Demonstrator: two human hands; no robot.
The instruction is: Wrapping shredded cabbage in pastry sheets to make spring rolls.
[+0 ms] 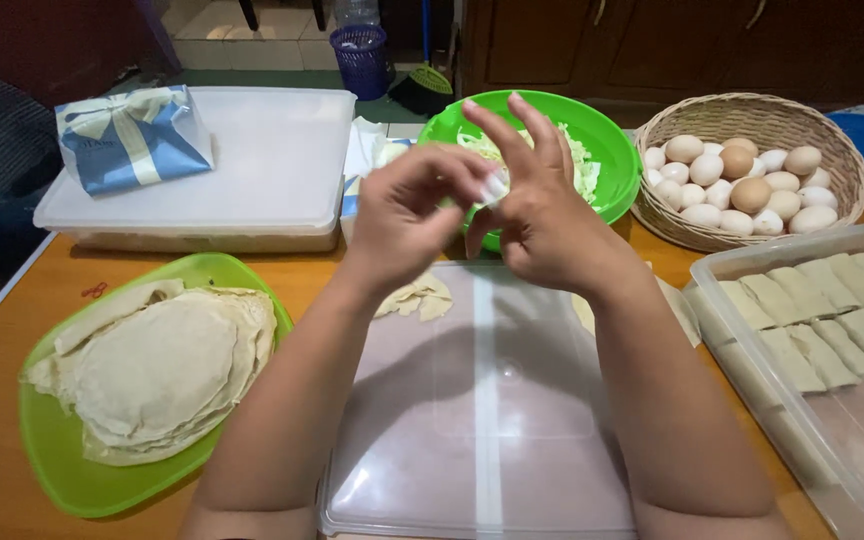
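My left hand (407,215) and my right hand (542,205) are raised together above a clear plastic lid (482,420) lying flat on the table. Both pinch one small pale piece (493,187) of soft wrapper or filling between their fingertips. Behind the hands stands a green bowl (612,150) with shredded pale cabbage. Small torn scraps of wrapper (417,298) lie on the lid's far left edge.
A green plate (57,470) at left holds a stack of thin round wrappers (162,365). A clear container (732,270) at right holds several rolled spring rolls. A wicker basket (832,140) of eggs stands at back right. A white lidded box (272,160) carries a blue-white bag (132,135).
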